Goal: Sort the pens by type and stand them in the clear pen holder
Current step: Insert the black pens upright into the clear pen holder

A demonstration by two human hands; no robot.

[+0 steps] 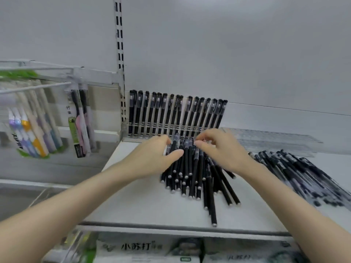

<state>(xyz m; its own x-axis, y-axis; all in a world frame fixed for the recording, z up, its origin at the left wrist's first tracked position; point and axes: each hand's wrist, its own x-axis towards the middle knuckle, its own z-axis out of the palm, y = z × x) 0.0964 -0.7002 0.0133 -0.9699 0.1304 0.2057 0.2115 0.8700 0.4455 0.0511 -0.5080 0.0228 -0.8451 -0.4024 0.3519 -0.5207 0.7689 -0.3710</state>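
A heap of matte black pens [191, 173] lies on the white shelf [144, 205], their silver ends pointing toward me. My left hand [152, 158] curls round the left side of the heap's far end, thumb across the barrels. My right hand [220, 149] pinches at the pen caps from the right. Behind the heap, a row of the same black pens [171, 112] stands in a clear pen holder [214, 129] against the back wall. A second pile of black pens with clear sections [302, 173] lies to the right.
Clear plastic holder pieces [275, 139] lie at the back right. On the left, packets of coloured highlighters [28, 130] and pens [81, 120] hang from hooks. Boxes [136, 247] sit on the shelf below. A slotted metal upright [119, 44] runs up the wall.
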